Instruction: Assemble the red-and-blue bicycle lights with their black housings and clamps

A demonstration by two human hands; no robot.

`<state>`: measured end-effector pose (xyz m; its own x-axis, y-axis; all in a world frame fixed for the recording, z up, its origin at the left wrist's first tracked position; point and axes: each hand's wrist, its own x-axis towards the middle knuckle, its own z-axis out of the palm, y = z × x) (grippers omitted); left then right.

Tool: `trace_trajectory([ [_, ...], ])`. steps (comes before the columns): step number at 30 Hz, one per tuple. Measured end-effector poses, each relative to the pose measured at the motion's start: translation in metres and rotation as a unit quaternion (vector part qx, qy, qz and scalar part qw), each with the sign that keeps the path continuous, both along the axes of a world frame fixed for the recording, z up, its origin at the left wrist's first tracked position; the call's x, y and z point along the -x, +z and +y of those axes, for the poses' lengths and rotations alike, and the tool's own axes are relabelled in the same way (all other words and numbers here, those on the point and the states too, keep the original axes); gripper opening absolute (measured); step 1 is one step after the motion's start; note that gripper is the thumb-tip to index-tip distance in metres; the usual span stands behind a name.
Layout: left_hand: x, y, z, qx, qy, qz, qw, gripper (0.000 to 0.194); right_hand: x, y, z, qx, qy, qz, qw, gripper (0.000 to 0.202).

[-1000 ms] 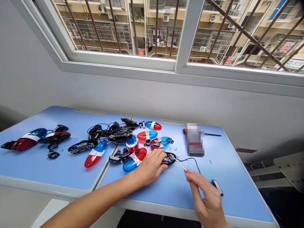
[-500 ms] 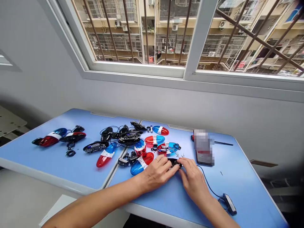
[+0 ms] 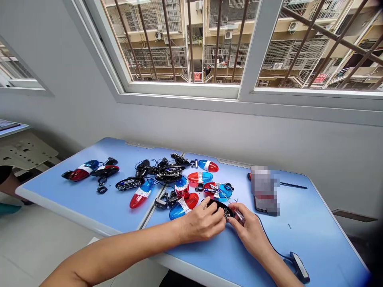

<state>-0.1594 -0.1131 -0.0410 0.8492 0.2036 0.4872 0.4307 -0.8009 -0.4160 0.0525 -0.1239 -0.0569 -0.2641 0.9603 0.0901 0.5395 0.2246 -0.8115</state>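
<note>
A black light housing (image 3: 220, 206), open side up with metal parts inside, lies between my two hands at the front of the table. My left hand (image 3: 204, 220) bends over its left part, fingers curled down onto it and fingertips partly hidden. At the right end, my right hand (image 3: 245, 224) pinches the housing between thumb and fingers. A screwdriver with a clear handle (image 3: 239, 214) sits against the right fingers, its thin shaft pointing toward a red and blue lens cover (image 3: 218, 190) with batteries in it. A black cable runs from the housing to a black switch unit (image 3: 299, 268).
Several red and blue lens covers (image 3: 142, 194) and black housings (image 3: 130, 183) with tangled cables spread leftward. A phone (image 3: 265, 205), partly blurred out, lies at right beside a black rod (image 3: 293, 185). Small screws (image 3: 289, 226) lie loose. A seam splits the blue tabletop (image 3: 191, 263).
The view has shifted, so the table appears further right. My left fingers have lifted and curled more, showing more of the housing. The screwdriver's clear handle now shows by my right hand.
</note>
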Motion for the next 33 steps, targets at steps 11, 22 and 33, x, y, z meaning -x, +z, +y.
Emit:
trace_trajectory([
  [11,-0.002,-0.012,0.014,-0.022,-0.045,-0.044,0.998,0.013,-0.01,-0.004,0.014,0.039,0.0,0.054,0.998,0.033],
  [22,-0.001,-0.009,0.01,0.04,-0.024,-0.042,0.998,0.02,-0.004,0.0,0.009,0.144,-0.053,0.093,0.984,0.045],
  [33,0.003,-0.009,0.011,0.059,-0.055,0.002,0.997,0.016,-0.003,-0.006,0.005,0.017,-0.051,0.034,0.998,0.034],
])
